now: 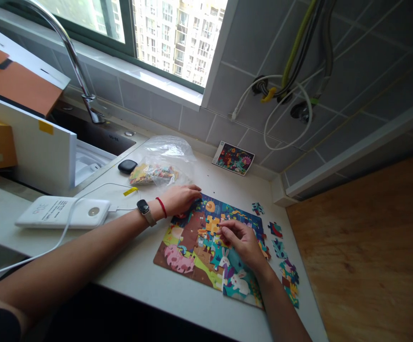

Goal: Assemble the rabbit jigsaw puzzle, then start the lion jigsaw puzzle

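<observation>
A colourful jigsaw puzzle (177, 259) of animals lies mostly assembled on the countertop. My left hand (180, 199), with a watch and a red cord at the wrist, is at its upper left corner, fingers bent and closed over the edge; the fingertips are partly hidden. Over the puzzle's middle, my right hand (244, 242) pinches the right side of a yellow puzzle piece (212, 224) between thumb and forefinger. Whether that piece touches those under it I cannot tell. Several loose puzzle pieces (278, 248) lie along the right side.
A clear plastic bag (168, 152) with pieces stands behind my left hand, beside a black case (127, 166). A white power bank (65, 212) with a cable lies left. A picture card (233, 158) leans on the wall. Boxes (31, 142) cover part of the sink (113, 135).
</observation>
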The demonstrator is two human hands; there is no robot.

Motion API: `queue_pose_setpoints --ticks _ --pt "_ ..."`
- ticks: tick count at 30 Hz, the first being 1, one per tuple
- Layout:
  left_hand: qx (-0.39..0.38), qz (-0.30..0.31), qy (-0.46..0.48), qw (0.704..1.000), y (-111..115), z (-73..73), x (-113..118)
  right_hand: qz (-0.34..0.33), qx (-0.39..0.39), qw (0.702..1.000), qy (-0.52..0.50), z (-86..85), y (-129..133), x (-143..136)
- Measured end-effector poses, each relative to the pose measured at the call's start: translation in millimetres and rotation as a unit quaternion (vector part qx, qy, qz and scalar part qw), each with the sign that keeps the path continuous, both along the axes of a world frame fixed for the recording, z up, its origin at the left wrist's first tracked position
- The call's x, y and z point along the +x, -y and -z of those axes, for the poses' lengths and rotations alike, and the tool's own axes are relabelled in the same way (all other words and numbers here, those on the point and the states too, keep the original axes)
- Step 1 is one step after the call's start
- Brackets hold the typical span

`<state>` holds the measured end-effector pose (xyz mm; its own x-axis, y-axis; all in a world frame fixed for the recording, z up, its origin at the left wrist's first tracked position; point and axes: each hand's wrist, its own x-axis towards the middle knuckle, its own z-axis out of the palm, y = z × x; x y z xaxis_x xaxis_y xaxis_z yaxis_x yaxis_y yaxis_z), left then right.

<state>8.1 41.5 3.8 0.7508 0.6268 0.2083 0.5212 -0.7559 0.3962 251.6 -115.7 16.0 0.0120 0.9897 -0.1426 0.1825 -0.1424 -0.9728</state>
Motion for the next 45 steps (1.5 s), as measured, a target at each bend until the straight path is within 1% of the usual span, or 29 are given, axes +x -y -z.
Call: queue_pose_setpoints --ticks 2,4,6,7,9,11,13,16,18,22,26,30,37,41,45 --pt "-0.018 -0.027 0.058 0.998 -1.9 -2.3 -0.2 0.008 0.013 1.0 -0.001 1.5 -0.2 1.4" --pt "-0.034 -0.056 0.128 0.99 -3.4 -5.2 -0.5 0.024 0.034 0.999 0.025 1.4 -0.7 3.4" --pt "-0.043 -0.075 0.18 0.98 -3.6 -7.6 -0.5 0.048 0.081 0.991 0.098 -0.4 -1.7 6.8" --pt "-0.044 -0.077 0.192 0.977 -3.2 -8.3 -0.4 0.057 0.116 0.981 0.146 -1.6 -2.3 8.9" --pt "-0.04 -0.069 0.195 0.978 -1.5 -8.5 0.1 0.057 0.186 0.953 0.233 -3.7 -3.5 13.2" --pt "-0.031 -0.048 0.174 0.983 1.2 -7.7 1.0 0.032 0.224 0.932 0.285 -3.7 -4.5 16.3" --pt "-0.025 -0.017 0.143 0.989 4.8 -7.0 2.2 -0.002 0.224 0.923 0.312 -1.1 -4.9 17.1" --pt "-0.018 0.038 0.096 0.994 11.8 -7.8 4.8 -0.057 0.198 0.919 0.336 5.8 -4.8 14.5" --pt "-0.014 0.067 0.073 0.995 16.7 -9.3 6.6 -0.074 0.188 0.917 0.343 10.0 -4.6 11.9" --pt "-0.013 0.09 0.043 0.995 24.2 -13.2 8.6 -0.055 0.191 0.916 0.347 12.7 -4.3 7.9" --pt "-0.013 0.089 0.031 0.995 26.6 -15.9 8.7 -0.044 0.197 0.916 0.348 11.5 -4.5 7.0" --pt "-0.011 0.091 0.017 0.996 27.0 -15.7 10.1 -0.038 0.2 0.918 0.34 10.4 -4.9 7.6" --pt "-0.003 0.111 0.016 0.994 28.0 -12.2 11.5 -0.066 0.184 0.929 0.313 6.6 -3.9 5.2" --pt "0.005 0.109 0.029 0.994 27.6 -10.7 11.0 -0.054 0.204 0.933 0.291 1.6 -4.2 2.8" --pt "0.011 0.103 0.044 0.994 28.4 -11.0 11.1 -0.023 0.2 0.948 0.246 -4.0 -3.7 3.7"
